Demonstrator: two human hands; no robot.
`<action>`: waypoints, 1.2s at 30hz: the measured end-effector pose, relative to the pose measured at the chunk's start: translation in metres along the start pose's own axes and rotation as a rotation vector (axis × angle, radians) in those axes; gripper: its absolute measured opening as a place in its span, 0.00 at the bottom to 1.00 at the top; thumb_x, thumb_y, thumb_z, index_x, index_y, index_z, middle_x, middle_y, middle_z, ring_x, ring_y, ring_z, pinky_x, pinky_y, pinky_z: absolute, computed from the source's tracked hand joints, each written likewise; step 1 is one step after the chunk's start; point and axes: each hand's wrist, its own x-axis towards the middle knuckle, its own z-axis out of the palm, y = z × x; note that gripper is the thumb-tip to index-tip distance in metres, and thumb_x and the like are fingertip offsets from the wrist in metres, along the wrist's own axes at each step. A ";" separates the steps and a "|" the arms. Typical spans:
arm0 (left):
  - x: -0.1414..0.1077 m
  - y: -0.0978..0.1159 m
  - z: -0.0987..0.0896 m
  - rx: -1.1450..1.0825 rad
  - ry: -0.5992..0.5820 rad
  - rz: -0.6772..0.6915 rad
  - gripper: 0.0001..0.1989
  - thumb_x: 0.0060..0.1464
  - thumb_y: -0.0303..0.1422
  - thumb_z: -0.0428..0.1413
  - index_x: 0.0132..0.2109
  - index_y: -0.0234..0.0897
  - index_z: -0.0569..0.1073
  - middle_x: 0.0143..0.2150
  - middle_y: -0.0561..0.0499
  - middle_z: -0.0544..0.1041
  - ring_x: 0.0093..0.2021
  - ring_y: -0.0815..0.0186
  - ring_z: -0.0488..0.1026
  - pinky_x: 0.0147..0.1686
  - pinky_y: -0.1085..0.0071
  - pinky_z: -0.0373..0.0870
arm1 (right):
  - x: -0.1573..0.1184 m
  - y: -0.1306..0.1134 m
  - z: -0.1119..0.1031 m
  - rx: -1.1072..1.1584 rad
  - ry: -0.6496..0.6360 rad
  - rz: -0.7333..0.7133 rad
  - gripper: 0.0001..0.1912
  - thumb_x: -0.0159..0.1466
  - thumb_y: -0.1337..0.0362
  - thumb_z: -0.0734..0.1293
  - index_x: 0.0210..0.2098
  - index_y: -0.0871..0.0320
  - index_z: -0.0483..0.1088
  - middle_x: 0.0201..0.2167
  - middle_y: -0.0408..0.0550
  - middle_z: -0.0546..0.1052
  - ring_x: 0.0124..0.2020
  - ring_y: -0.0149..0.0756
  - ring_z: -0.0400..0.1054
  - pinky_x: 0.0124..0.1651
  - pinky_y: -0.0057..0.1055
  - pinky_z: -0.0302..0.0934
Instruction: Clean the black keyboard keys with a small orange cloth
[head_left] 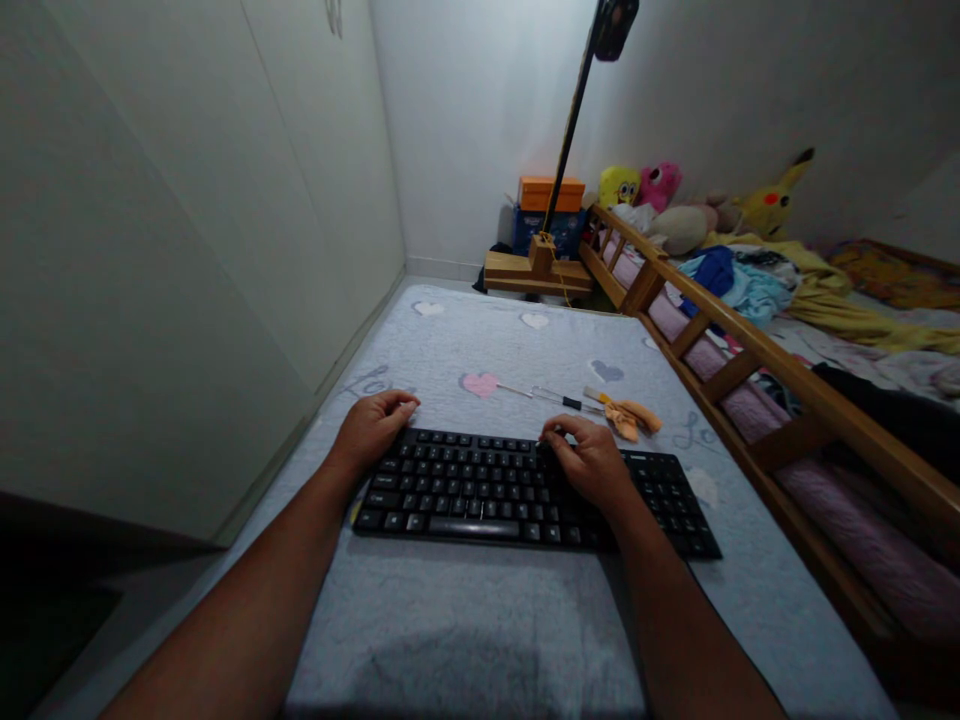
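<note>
A black keyboard (472,490) lies flat on the cloth-covered surface in front of me. At its upper left corner rests my left hand (373,430), closed, thumb and fingers drawn together; I cannot make out anything between them. My right hand (592,458) is over the right part of the keyboard, its fingers pinched near the top row; what they hold, if anything, is too small to name. Behind the keyboard lie a thin wire tool with a black grip (571,403), a brush with a yellow ferrule (596,395) and a crumpled orange cloth (634,418).
The surface wears a grey cover with heart prints (480,625). A wooden bed rail (750,365) runs along the right, with clothes and plush toys beyond it. A pale cabinet (225,200) stands at left. At the back, a pole (574,120) rises from a wooden base.
</note>
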 end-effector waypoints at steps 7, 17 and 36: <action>-0.001 0.002 0.000 0.004 0.002 0.012 0.19 0.51 0.46 0.54 0.38 0.36 0.80 0.34 0.48 0.81 0.36 0.57 0.76 0.40 0.64 0.67 | 0.000 -0.004 -0.004 0.006 -0.040 -0.019 0.09 0.63 0.68 0.63 0.30 0.55 0.73 0.28 0.45 0.80 0.32 0.37 0.73 0.40 0.31 0.61; 0.000 0.002 0.000 0.004 -0.001 -0.001 0.20 0.50 0.47 0.54 0.38 0.36 0.80 0.33 0.48 0.81 0.35 0.57 0.75 0.39 0.64 0.68 | 0.000 -0.004 -0.008 0.004 -0.049 -0.011 0.09 0.62 0.68 0.62 0.28 0.55 0.73 0.26 0.45 0.79 0.31 0.37 0.72 0.38 0.31 0.60; 0.000 0.000 0.000 0.017 -0.002 0.001 0.19 0.51 0.47 0.55 0.38 0.36 0.80 0.31 0.49 0.80 0.33 0.59 0.74 0.36 0.65 0.67 | -0.001 -0.004 -0.008 -0.009 -0.038 -0.023 0.09 0.62 0.68 0.63 0.28 0.56 0.74 0.27 0.46 0.80 0.32 0.38 0.73 0.39 0.32 0.61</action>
